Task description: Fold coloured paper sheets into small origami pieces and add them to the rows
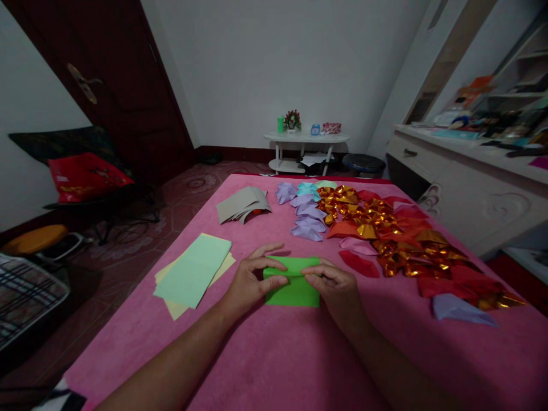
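Observation:
A bright green sheet of paper (291, 292) lies in front of me on the pink cloth, with a fold running across its upper part. My left hand (253, 275) pinches the sheet's left side between thumb and fingers. At the right side, my right hand (340, 285) grips the folded edge with thumb and forefinger. Left of my hands rests a stack of pale green paper (194, 268) over yellow sheets (174, 308). Beyond it is a pile of grey sheets (244, 202), its near edge curling up.
Folded paper pieces spread over the table's right side: purple ones (308, 220), shiny gold ones (385, 217) and red ones (358, 264). A pink cloth (265, 354) covers the table. Past it stand a small white table (306, 137), a white cabinet (471, 171) and a chair with a red bag (85, 177).

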`<control>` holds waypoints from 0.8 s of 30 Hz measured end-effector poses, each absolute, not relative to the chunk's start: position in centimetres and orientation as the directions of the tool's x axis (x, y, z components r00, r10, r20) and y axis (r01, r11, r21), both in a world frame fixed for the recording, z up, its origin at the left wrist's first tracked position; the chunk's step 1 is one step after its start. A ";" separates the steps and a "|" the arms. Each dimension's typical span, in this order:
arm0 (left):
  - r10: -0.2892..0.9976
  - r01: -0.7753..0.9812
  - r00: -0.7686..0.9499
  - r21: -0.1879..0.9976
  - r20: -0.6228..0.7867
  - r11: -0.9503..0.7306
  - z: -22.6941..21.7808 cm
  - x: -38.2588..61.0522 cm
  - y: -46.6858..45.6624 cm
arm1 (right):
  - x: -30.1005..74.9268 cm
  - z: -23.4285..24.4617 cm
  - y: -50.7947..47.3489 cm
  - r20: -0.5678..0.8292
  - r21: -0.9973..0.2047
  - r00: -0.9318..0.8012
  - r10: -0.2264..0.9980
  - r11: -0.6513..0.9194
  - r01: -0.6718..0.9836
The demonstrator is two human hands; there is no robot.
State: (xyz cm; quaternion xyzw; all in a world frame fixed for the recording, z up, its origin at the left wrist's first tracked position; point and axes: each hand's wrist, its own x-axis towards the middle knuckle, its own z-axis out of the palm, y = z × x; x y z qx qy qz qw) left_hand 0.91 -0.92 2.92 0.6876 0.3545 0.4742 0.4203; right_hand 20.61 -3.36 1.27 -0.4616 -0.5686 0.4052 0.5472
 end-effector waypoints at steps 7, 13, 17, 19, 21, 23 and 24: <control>0.918 0.124 0.229 0.926 0.324 -0.357 2.3 1.0 -0.9 | 20.3 1.2 -3.5 0.155 -0.987 0.033 0.987 0.156 -0.043; 0.902 0.123 0.223 0.907 0.370 -0.403 2.2 1.1 -1.1 | 20.2 1.0 -3.4 0.099 -0.990 0.084 0.991 0.107 -0.097; 0.884 0.179 0.224 0.875 0.410 -0.450 2.2 1.1 -1.2 | 20.4 1.5 -3.4 0.306 -0.947 0.169 0.937 0.281 0.156; 0.861 0.240 0.219 0.830 0.458 -0.503 2.2 1.1 -1.1 | 20.5 1.9 -3.4 0.367 -0.914 0.171 0.914 0.321 0.247; 0.838 0.293 0.225 0.786 0.497 -0.545 2.2 1.1 -1.0 | 20.5 2.0 -3.5 0.352 -0.918 0.129 0.927 0.314 0.244; 0.824 0.327 0.233 0.756 0.517 -0.567 2.2 1.1 -1.0 | 20.5 2.1 -3.6 0.275 -0.948 0.076 0.958 0.257 0.187; 0.819 0.343 0.236 0.743 0.524 -0.574 2.3 1.1 -1.0 | 20.5 2.0 -3.6 0.239 -0.960 0.059 0.969 0.226 0.164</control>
